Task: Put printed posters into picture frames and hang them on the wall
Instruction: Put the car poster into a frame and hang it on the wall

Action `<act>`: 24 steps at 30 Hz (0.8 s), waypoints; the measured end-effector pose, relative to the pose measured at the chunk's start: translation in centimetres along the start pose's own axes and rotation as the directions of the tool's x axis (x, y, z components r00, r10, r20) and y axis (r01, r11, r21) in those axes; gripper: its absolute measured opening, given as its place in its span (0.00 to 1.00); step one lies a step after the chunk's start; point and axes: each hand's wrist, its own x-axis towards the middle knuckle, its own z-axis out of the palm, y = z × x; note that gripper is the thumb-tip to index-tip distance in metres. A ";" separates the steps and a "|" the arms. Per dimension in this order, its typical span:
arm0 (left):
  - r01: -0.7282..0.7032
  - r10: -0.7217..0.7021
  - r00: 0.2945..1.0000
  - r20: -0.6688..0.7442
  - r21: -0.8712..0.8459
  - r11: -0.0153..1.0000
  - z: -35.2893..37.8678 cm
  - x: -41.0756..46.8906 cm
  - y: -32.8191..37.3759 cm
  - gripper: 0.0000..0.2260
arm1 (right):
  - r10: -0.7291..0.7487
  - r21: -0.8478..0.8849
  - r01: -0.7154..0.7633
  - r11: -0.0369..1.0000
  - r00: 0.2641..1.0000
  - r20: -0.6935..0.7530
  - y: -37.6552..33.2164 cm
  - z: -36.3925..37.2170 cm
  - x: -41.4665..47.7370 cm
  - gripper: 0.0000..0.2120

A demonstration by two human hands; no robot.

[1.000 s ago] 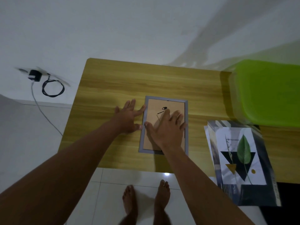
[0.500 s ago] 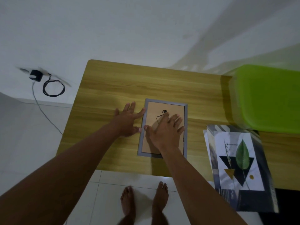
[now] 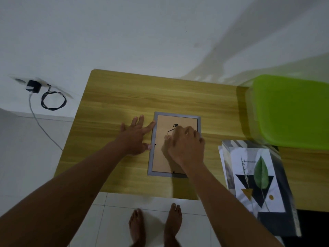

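A grey picture frame (image 3: 152,154) lies face down on the wooden table (image 3: 160,97), its tan backing board (image 3: 164,157) facing up with a black hanger and strut (image 3: 175,125) near the top. My left hand (image 3: 135,138) lies flat on the table, its forefinger and thumb touching the frame's left edge. My right hand (image 3: 187,145) rests on the backing board with its fingers bent, the tips beside the strut. Motion blur hides whether they pinch anything. A stack of printed posters (image 3: 256,184) with a leaf design on top lies at the right.
A green plastic bin lid (image 3: 292,111) sits at the table's far right. A black charger with a coiled cable (image 3: 51,100) hangs on the white wall at left. My bare feet (image 3: 154,223) stand on white floor tiles below the table's front edge.
My right hand's fingers have gone from flat on the backing board to bent, and have shifted up towards the strut. My left hand stays at the frame's left edge.
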 end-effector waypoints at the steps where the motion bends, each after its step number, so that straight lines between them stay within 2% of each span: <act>1: 0.000 0.000 1.000 0.006 0.000 1.000 0.0 0.0 0.0 0.41 | -0.038 0.006 0.038 0.999 0.999 -0.023 0.6 -0.4 0.7 0.21; 2: 0.000 0.000 1.000 0.009 -0.001 1.000 0.0 0.0 0.0 0.41 | -0.082 0.027 0.083 0.996 0.996 -0.025 1.2 -0.7 1.4 0.20; 4: 0.002 -0.002 1.000 0.009 0.000 1.000 0.0 0.0 0.0 0.41 | -0.169 0.066 0.167 0.984 0.985 0.027 2.3 -1.0 3.1 0.24; 8: 0.002 -0.002 1.000 0.022 -0.020 1.000 0.0 0.1 -0.1 0.41 | -0.239 0.093 0.226 0.970 0.959 0.154 3.5 -1.3 5.3 0.32; 17: 0.011 -0.010 1.000 0.029 -0.042 0.999 -0.1 0.0 -0.1 0.41 | -0.306 0.029 0.305 0.952 0.941 0.144 3.6 -1.0 5.8 0.25; 24: 0.017 -0.015 0.999 0.040 -0.047 0.999 -0.2 -0.1 0.1 0.41 | -0.306 0.036 0.305 0.952 0.935 0.179 3.7 -0.6 5.9 0.26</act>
